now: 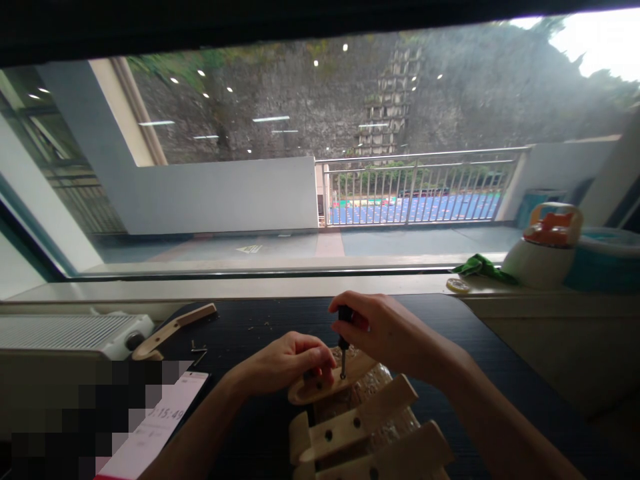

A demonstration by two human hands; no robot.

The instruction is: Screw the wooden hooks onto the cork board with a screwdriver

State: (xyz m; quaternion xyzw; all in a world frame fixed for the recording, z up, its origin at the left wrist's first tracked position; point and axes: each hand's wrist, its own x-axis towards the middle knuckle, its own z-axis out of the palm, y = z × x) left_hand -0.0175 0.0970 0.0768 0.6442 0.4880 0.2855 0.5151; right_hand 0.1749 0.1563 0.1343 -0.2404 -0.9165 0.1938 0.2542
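My right hand (385, 330) is closed around the black handle of a small screwdriver (343, 347), held upright with its tip down on a flat rounded wooden piece (325, 385). My left hand (293, 363) pinches that wooden piece at its left end and holds it steady. Just below, toward me, lie two longer wooden slats with holes (360, 423), resting on a crinkled clear plastic bag (373, 387). Everything sits on a dark table (500, 373).
A curved wooden part (173, 328) and small metal bits (197, 347) lie at the table's left. A phone with a lit screen (160, 427) lies front left. A white radiator (70, 333) stands left. On the window sill are a green cloth (483, 267) and a white-and-orange container (547, 243).
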